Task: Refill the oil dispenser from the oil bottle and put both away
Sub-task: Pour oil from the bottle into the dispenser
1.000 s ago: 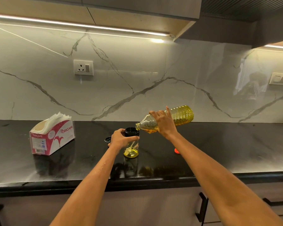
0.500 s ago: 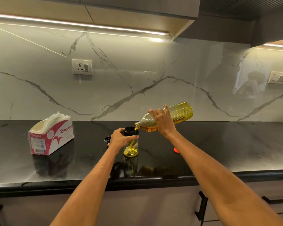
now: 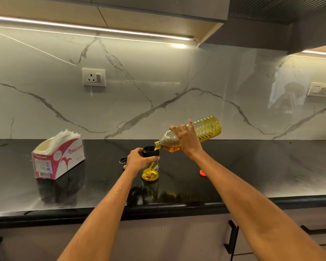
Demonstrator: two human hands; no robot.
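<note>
Our right grip (image 3: 186, 141) wraps the shoulder of the oil bottle (image 3: 205, 129), fingers curled over the top with one finger raised, and tips it so its mouth hangs just over the dispenser's opening. Our left grip (image 3: 139, 160) curls around the upper part of the oil dispenser (image 3: 151, 170), which stands upright on the black tabletop (image 3: 252, 176) near the front edge. A thin layer of oil sits in its bottom, so we judge the refill has barely begun. The bottle looks like thin ribbed plastic, likely to flex if squeezed and slick if oil runs down it; holding near the shoulder gives us control of the tilt. The dispenser's clear body seems rigid, perhaps glass, and light while nearly empty, so we steady it. A red cap (image 3: 202, 172) lies on the tabletop to the right, a dark lid (image 3: 123, 160) just behind our left grip.
</note>
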